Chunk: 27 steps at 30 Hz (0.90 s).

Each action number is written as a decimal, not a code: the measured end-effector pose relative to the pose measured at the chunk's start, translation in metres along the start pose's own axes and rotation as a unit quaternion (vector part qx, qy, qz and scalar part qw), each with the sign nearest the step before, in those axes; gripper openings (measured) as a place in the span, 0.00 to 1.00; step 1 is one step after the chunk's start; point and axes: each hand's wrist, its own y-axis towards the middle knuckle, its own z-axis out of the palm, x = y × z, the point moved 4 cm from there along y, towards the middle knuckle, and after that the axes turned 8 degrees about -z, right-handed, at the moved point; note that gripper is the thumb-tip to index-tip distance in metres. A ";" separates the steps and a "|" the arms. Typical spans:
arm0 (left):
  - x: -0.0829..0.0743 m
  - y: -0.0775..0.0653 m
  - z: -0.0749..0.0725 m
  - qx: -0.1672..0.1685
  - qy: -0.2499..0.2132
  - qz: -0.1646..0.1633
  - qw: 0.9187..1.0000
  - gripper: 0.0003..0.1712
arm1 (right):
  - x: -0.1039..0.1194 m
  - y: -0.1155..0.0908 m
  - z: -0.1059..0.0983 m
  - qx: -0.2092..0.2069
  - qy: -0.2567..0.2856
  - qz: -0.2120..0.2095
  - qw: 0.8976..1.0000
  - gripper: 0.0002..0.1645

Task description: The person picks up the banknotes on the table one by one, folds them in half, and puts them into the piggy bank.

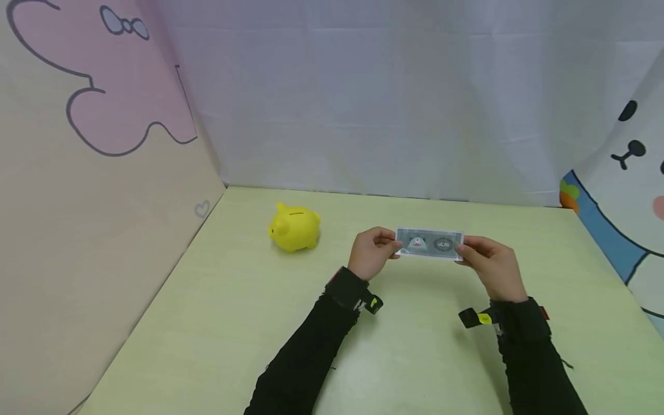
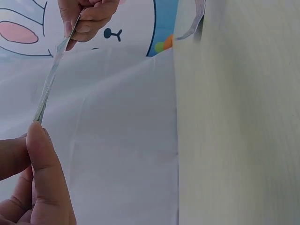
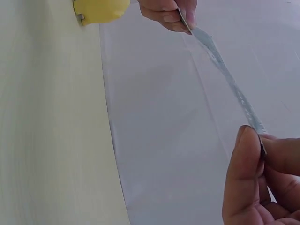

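A grey-green play banknote (image 1: 429, 243) with a white animal figure and a round emblem is stretched between both hands above the table. At its left end, my left hand (image 1: 370, 253) pinches it between thumb and fingers. My right hand (image 1: 493, 266) pinches the opposite end the same way. Seen edge-on in the left wrist view, the banknote (image 2: 50, 84) looks thin and slightly bent; the right wrist view shows the banknote (image 3: 229, 77) with a gentle ripple. A yellow piggy bank (image 1: 294, 228) with a slot on its back stands on the table, left of my left hand.
The pale yellow-green table (image 1: 207, 323) reaches back to a white cloth backdrop (image 1: 363, 104). On the left rises a panel (image 1: 104, 230) with a pink cartoon shape; on the right, a cartoon-printed panel (image 1: 627, 190). Black sleeves with wrist straps cover both forearms.
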 end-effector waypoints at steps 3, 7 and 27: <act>-0.001 -0.001 -0.011 -0.007 -0.004 0.006 1.000 0.14 | 0.005 0.004 0.010 0.001 0.029 -0.014 0.999 0.24; -0.004 -0.003 -0.027 -0.027 -0.008 0.008 1.000 0.13 | 0.014 0.010 0.024 0.006 0.028 -0.023 0.999 0.23; -0.022 -0.009 -0.069 -0.078 0.000 0.022 0.997 0.11 | 0.031 0.029 0.064 -0.002 0.077 -0.047 0.996 0.19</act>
